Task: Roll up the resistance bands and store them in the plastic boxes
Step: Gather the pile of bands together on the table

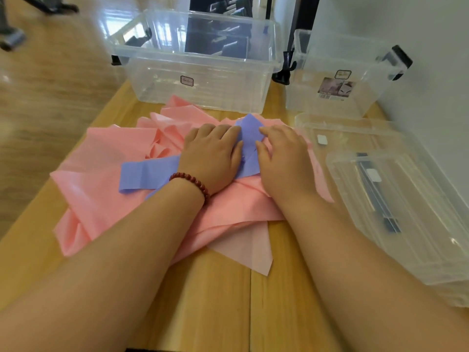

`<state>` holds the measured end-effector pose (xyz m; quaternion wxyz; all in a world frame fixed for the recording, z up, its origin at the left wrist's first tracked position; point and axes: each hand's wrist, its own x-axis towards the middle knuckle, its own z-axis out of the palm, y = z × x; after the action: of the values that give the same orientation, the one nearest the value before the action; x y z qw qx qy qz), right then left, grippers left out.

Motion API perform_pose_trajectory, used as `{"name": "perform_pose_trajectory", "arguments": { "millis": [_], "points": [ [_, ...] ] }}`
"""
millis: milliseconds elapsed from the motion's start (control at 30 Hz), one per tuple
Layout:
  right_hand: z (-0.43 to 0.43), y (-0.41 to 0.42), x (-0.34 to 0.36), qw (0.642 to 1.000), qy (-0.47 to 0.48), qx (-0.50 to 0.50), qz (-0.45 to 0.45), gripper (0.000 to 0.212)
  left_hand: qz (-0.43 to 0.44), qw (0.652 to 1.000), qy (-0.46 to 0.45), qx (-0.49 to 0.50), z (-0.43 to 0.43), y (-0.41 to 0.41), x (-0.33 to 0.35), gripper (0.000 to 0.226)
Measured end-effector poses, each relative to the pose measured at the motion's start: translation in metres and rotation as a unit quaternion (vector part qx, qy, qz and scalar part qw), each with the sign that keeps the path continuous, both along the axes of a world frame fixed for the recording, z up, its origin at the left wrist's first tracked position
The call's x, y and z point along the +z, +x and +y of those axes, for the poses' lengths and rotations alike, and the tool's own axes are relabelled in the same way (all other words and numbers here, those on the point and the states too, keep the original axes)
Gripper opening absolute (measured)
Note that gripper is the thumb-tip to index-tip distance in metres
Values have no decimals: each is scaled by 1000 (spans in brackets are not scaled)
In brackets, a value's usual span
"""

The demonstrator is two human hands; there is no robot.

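While draped over crumpled pink bands (101, 153) on the desk (228, 313), purple band (142, 177) pinned flat under left grip (212, 158) and right grip (284, 158), fingers straight, clasping nothing. Just beyond, large plastic box (215, 87) and small plastic box (330, 100), both open-topped.

the pink heap (101, 174) of resistance bands is showing a plain, glossy salmon pink, while on top of it the purple band (144, 176) is showing a flat periwinkle and the bracelet (190, 184) just beside that strip is glinting in dark red beads. behind the pink heap the large box (198, 92) and the small box (355, 97) are standing colourless and see-through with black clips (115, 59), each wearing a small dark-edged label (187, 80), the small one also carrying a pinkish-grey sticker (336, 88). right of the heap the clear lids (406, 250) are bearing small white patches (322, 139), and under it the table (215, 301) is showing pale honey wood with fine straight grain.
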<state>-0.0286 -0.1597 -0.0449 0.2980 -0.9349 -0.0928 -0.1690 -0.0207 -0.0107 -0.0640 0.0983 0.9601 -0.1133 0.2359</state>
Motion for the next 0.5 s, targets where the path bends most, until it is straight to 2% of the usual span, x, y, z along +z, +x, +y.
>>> {"name": "perform_pose_trajectory", "arguments": {
  "millis": [200, 367, 500],
  "points": [
    [2, -6, 6, 990, -128, 10, 50, 27, -53, 997, 52, 26, 5, -2, 5, 41],
    [5, -11, 10, 973, -207, 28, 100, 31, 29, 998, 55, 22, 8, -13, 13, 68],
    [7, -14, 16, 975, -186, 32, 115, 31, 18, 998, 55, 23, 10, -23, 8, 81]
  ]
}}
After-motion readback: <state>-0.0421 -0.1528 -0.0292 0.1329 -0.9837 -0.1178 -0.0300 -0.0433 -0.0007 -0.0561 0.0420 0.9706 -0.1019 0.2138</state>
